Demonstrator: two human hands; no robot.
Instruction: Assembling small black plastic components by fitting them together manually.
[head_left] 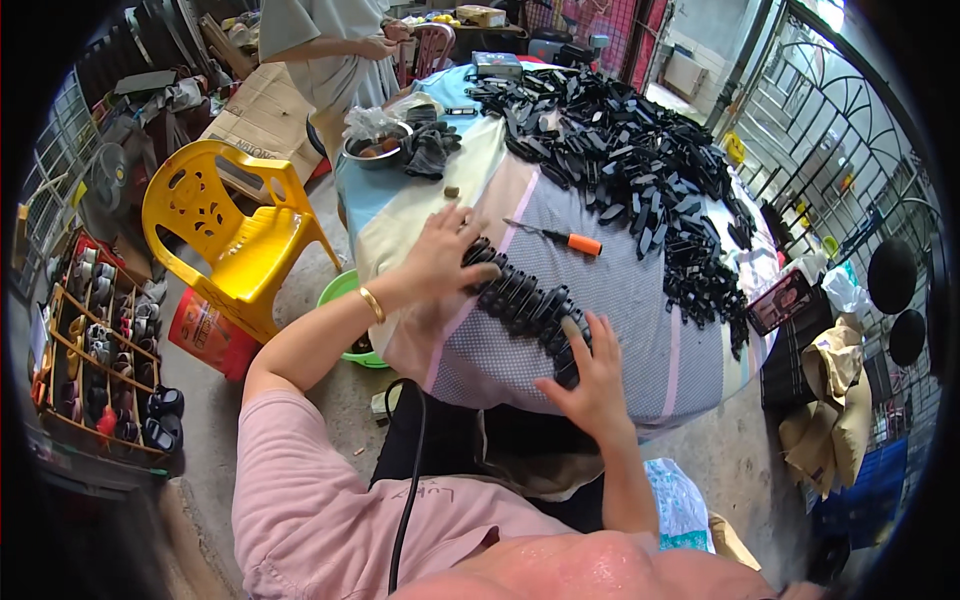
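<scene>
A small home workshop on a bare concrete floor (310,400) was shown. A cloth-covered table (640,330) was heaped with black plastic parts (640,160), a screwdriver (560,238) laid beside them. Left of the table, a yellow plastic chair (235,230) and a rack of spools (95,350) were seen; behind it, cardboard (265,110); right of it, a metal gate (850,130).

Yellow plastic chair (225,235), orange-handled screwdriver (560,238) (lying on the cloth), metal bowl (375,148), green basin (340,295)
</scene>
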